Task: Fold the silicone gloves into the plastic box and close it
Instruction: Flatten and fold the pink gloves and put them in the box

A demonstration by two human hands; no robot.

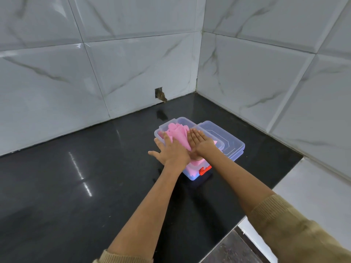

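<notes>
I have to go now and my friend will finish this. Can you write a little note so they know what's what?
Left hand: flat, fingers straight, pressing the pink gloves down.
Right hand: flat too, pressing beside it.
The gloves are in the clear box on the black counter, bunched up and rising above the rim.
The lid lies open to the right of the box. An orange latch sits on the near end.
Done: gloves are inside.
Left: squash them below the rim, swing the lid over, snap the latch.

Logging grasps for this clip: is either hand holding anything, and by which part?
Nothing is gripped. Both the left hand and the right hand lie flat with straight fingers, pressing the pink gloves down into the open box.
</notes>
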